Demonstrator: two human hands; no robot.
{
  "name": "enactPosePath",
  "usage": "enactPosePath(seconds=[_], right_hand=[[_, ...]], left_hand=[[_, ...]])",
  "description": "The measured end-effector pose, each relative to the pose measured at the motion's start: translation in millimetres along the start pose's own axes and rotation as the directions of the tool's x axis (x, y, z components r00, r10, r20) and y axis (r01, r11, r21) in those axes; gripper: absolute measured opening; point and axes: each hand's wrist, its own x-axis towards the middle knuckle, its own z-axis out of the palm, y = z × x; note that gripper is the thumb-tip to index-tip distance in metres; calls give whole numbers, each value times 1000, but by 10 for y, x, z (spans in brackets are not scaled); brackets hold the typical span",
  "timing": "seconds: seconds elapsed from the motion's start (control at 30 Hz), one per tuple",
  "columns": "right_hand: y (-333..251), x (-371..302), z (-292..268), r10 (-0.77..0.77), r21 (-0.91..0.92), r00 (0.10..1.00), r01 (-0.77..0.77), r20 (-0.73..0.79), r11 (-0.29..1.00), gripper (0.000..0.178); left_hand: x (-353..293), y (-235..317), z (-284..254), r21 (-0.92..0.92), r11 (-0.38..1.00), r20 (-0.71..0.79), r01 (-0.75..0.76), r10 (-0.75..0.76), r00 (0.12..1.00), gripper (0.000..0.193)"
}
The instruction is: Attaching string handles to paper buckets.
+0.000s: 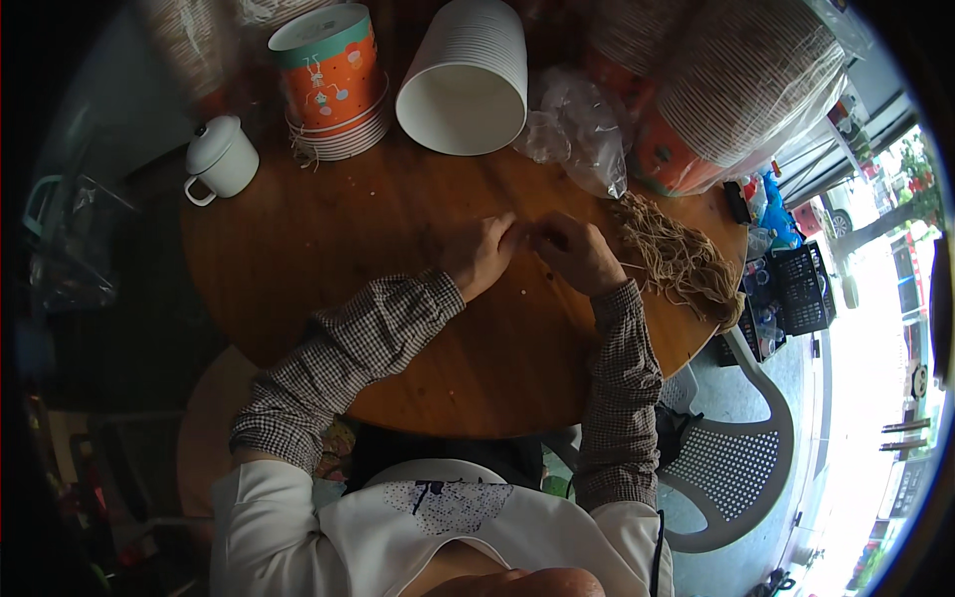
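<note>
My left hand (481, 257) and my right hand (581, 257) are held close together above the middle of the round wooden table (318, 259). The fingers of both hands are closed in a pinch, their tips nearly meeting. What they pinch is too small to make out. Just right of my right hand lies a loose tangled bundle of tan string (681, 254), and a thin pale strand runs from it toward my right wrist. Checked sleeve covers are on both forearms.
Behind my hands stand a white nested bucket stack (464, 90) on its side and orange-and-green paper buckets (333, 85). A white lidded mug (223, 159) is left. Crumpled clear plastic (577, 129) and wrapped bucket stacks (736, 99) sit right, beyond a grey chair (731, 468).
</note>
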Motion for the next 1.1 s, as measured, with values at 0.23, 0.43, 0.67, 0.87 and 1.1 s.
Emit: enactPosePath(seconds=[0.23,0.43,0.67,0.87,1.1], right_hand=[[-36,113,192,122,184,985,-98,-123,978,14],[30,252,289,39,84,965,-17,-258,996,13],[282,590,257,-34,47,859,68,-511,997,13],[328,926,292,-47,231,829,209,-557,950,12],[482,991,339,-97,382,884,294,-457,876,12]], left_hand=[[23,-70,-139,36,991,-93,-127,130,987,9],[140,-234,-285,188,944,-64,-271,287,956,15],[349,-536,-416,156,942,-356,-297,334,873,36],[515,-958,-837,-442,891,-341,-101,-63,938,74],[532,-1006,-874,-382,921,-446,-71,-116,887,58]])
